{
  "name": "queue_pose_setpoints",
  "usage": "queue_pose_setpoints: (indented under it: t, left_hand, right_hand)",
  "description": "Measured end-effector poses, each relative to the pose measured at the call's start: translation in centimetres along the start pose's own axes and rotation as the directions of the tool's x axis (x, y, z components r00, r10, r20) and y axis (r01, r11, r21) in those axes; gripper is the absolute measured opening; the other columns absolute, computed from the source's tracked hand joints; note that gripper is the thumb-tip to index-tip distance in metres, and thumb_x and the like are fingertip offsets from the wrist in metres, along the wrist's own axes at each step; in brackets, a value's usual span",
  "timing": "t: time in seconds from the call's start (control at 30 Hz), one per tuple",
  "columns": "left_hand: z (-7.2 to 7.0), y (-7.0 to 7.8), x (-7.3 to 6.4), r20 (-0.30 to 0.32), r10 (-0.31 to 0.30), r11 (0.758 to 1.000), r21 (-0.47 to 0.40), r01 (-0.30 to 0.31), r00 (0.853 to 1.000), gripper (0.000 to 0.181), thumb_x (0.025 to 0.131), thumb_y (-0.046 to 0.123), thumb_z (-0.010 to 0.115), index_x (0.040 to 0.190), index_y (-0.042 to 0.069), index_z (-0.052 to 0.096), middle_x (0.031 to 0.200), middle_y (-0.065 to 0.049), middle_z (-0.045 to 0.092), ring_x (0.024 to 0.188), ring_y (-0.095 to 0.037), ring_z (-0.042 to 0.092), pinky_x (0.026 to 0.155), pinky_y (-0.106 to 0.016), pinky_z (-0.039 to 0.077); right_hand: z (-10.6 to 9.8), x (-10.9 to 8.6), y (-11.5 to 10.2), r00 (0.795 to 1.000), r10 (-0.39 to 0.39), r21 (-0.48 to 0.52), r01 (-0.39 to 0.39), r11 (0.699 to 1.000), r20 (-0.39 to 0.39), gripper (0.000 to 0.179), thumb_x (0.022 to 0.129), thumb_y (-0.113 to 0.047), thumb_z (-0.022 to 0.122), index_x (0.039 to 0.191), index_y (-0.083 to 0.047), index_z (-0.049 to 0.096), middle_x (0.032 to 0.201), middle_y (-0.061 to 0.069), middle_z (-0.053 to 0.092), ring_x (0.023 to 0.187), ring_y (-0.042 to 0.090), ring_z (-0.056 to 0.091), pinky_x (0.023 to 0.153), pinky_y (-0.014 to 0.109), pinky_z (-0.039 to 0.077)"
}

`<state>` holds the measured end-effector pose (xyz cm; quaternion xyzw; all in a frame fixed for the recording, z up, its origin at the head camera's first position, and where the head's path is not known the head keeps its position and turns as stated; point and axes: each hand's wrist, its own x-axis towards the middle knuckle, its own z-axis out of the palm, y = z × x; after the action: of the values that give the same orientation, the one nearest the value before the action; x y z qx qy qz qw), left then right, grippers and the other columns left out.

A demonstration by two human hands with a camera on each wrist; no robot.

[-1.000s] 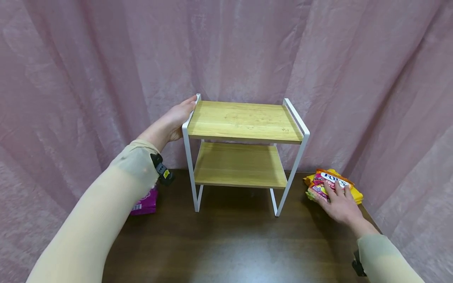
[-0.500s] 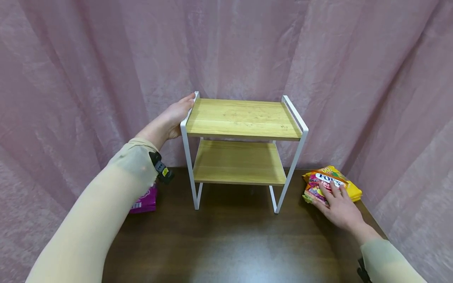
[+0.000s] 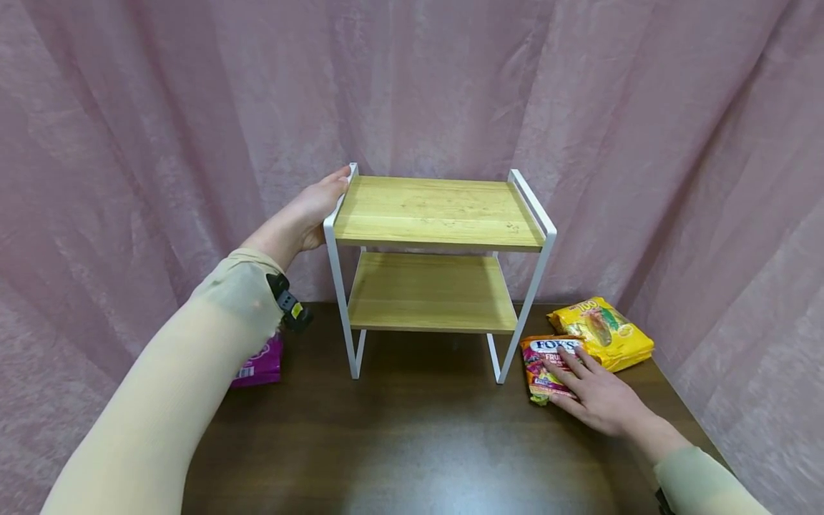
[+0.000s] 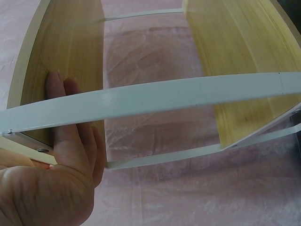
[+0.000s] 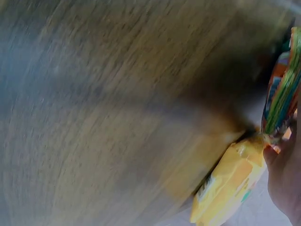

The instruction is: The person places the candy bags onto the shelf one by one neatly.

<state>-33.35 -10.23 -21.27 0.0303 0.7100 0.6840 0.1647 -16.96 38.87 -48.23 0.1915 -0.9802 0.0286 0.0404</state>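
Note:
My left hand (image 3: 317, 207) grips the upper left side of a two-tier shelf (image 3: 438, 214) with light wood boards and a white metal frame. In the left wrist view its fingers (image 4: 77, 146) reach behind the white bar against a board. My right hand (image 3: 601, 400) holds a red and orange FOX'S candy bag (image 3: 539, 361), fingers spread over its top and thumb at its near edge. In the right wrist view the thumb meets the bag's end; most of that hand is cut off. A yellow snack bag (image 3: 611, 332) lies just behind and right of the candy bag.
A purple package (image 3: 262, 365) lies on the dark wooden table (image 3: 412, 443) at the left, partly hidden by the left forearm. Pink curtains (image 3: 438, 79) hang behind and on both sides. The shelf's right leg (image 3: 531, 300) stands close to the candy bag.
My right hand has moved the candy bag left and nearer, off the yellow bag, which now shows more fully. The left hand keeps its hold on the shelf. The head view has shifted slightly.

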Motion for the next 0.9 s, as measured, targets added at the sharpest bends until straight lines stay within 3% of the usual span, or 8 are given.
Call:
queue_pose_setpoints:
  t: [0.27,0.4,0.6,0.7,0.77,0.87,0.9]
  left_hand:
    - [0.2,0.0,0.1,0.007,0.009,1.0,-0.024,-0.009,1.0,0.052,0.113,0.038,0.019,0.163,0.048,0.007,0.168,-0.006,0.02,0.134,-0.027,0.047,0.1,-0.043,0.05]
    - [0.2,-0.1,0.1,0.013,0.011,1.0,-0.029,-0.011,1.0,0.052,0.113,0.037,0.019,0.163,0.047,0.007,0.167,-0.007,0.022,0.133,-0.027,0.047,0.098,-0.042,0.051]
    - [0.3,0.1,0.0,0.012,0.009,1.0,-0.02,-0.008,1.0,0.052,0.113,0.038,0.019,0.163,0.047,0.007,0.166,-0.007,0.024,0.132,-0.027,0.048,0.099,-0.042,0.051]
    - [0.3,0.1,-0.1,0.0,0.008,1.0,-0.015,-0.008,1.0,0.052,0.113,0.038,0.019,0.163,0.048,0.008,0.165,-0.007,0.026,0.128,-0.026,0.051,0.094,-0.04,0.054]
    - [0.3,0.1,-0.2,-0.001,0.006,1.0,-0.017,-0.006,1.0,0.052,0.113,0.038,0.019,0.163,0.048,0.007,0.164,-0.008,0.028,0.125,-0.025,0.052,0.09,-0.038,0.055]
    - [0.3,0.1,-0.3,0.002,0.006,0.999,-0.032,-0.006,1.0,0.052,0.113,0.038,0.019,0.163,0.048,0.008,0.163,-0.008,0.029,0.123,-0.024,0.053,0.086,-0.035,0.057]
    - [0.3,0.1,-0.3,0.0,0.005,1.0,-0.03,-0.005,1.0,0.052,0.113,0.038,0.019,0.163,0.048,0.008,0.164,-0.007,0.028,0.122,-0.023,0.053,0.085,-0.035,0.057]
  right_hand:
    - [0.3,-0.1,-0.1,0.999,-0.003,0.063,0.0,0.998,0.053,0.07,0.1,-0.063,0.052,0.156,-0.023,0.047,0.162,0.017,0.034,0.149,0.049,0.023,0.115,0.063,0.032]
    - [0.2,-0.2,-0.1,0.997,0.028,0.132,-0.038,0.991,0.073,0.07,0.099,-0.063,0.053,0.156,-0.023,0.046,0.164,0.015,0.032,0.151,0.047,0.019,0.115,0.065,0.028]
    - [-1.0,-0.4,-0.4,0.994,0.108,0.329,-0.111,0.938,0.029,0.069,0.102,-0.05,0.057,0.158,-0.014,0.041,0.164,0.021,0.028,0.15,0.05,0.018,0.113,0.073,0.021]
    - [-1.9,-0.6,-0.5,0.985,0.172,0.423,-0.169,0.89,0.03,0.07,0.104,-0.047,0.054,0.16,-0.01,0.036,0.164,0.024,0.026,0.147,0.052,0.021,0.111,0.076,0.02]
    - [-2.4,-0.9,-0.5,0.97,0.236,0.487,-0.233,0.842,0.057,0.07,0.106,-0.048,0.05,0.162,-0.012,0.031,0.163,0.025,0.026,0.146,0.053,0.023,0.109,0.078,0.022]
    - [-3.2,-1.4,-0.5,0.939,0.326,0.608,-0.323,0.725,0.109,0.07,0.108,-0.05,0.044,0.164,-0.013,0.025,0.163,0.029,0.024,0.143,0.054,0.025,0.107,0.079,0.023]
    - [-3.4,-1.5,-0.5,0.93,0.346,0.657,-0.34,0.673,0.126,0.07,0.109,-0.049,0.042,0.164,-0.012,0.022,0.163,0.03,0.022,0.143,0.055,0.024,0.108,0.078,0.024]
